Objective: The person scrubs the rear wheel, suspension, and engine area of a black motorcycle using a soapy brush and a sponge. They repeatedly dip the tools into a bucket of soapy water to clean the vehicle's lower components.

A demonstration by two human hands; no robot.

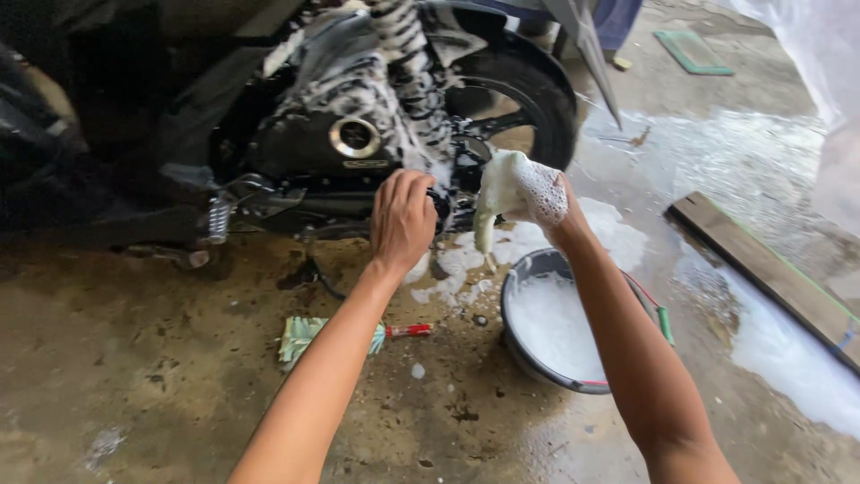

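The cloth (515,193) is pale, wet and foamy, bunched in my right hand (542,193), one end hanging straight down above the one basin (528,350) of suds. My right hand is closed around it. My left hand (403,220) curls its fingers on a dark part of the soapy scooter (358,134), beside the one rear wheel (528,99). One brush (313,333) lies on the floor

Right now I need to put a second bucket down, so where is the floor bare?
Bare wet floor lies left of the brush, below the motorbike. Another patch runs between the bucket and the plank, though foamy. It is crowded by the rear wheel, where the left hand and the right hand with its cloth work.
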